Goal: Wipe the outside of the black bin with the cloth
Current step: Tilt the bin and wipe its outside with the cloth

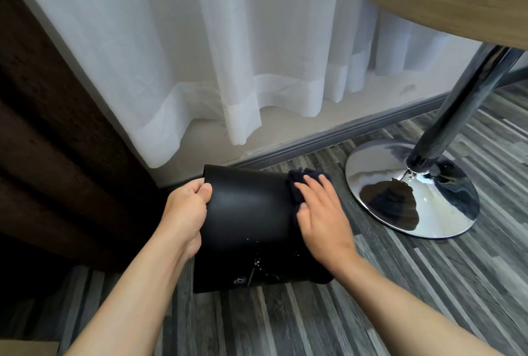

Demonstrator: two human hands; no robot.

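Note:
The black bin (251, 221) is tilted above the grey striped floor, its smooth outer wall facing me, with pale specks and a small logo near its lower edge. My left hand (185, 207) grips the bin's upper left edge, thumb on the outside. My right hand (323, 212) lies flat on the bin's right side, pressing a dark cloth (300, 184) against it. Most of the cloth is hidden under my fingers; a bunched part sticks out beyond the fingertips.
A chrome table base (411, 192) and its slanted pole (463, 104) stand close to the right of the bin, under a round wooden tabletop (445, 4). White sheer curtains (214, 55) hang behind, a brown curtain (51, 141) at left, a grey skirting board (328, 138) along the wall.

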